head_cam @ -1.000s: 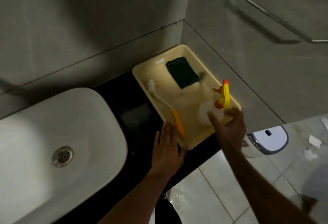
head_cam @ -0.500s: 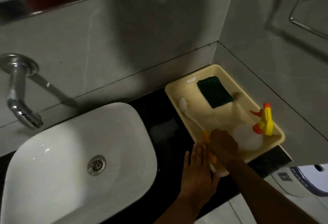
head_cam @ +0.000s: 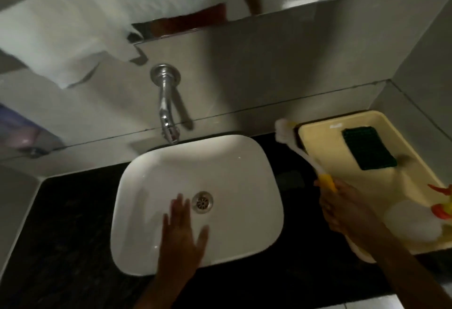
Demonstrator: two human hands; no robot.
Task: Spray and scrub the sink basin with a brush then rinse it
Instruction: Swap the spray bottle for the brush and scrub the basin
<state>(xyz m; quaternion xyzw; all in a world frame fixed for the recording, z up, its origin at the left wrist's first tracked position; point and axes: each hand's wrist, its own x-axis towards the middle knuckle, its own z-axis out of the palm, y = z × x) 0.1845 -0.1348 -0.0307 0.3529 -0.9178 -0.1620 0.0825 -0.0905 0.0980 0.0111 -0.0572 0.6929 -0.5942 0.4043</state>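
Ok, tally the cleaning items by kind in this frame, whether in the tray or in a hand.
Brush: 1, held in the right hand
Green scouring pad: 1, in the tray
Spray bottle: 1, in the tray
Total: 3

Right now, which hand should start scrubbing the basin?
Right. The right hand already grips the brush by its yellow handle, beside the sink basin. The left hand is open and empty above the basin.

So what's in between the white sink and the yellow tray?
In the head view, mostly bare black counter. The brush, held in the right hand, hangs over that strip between the sink and the tray.
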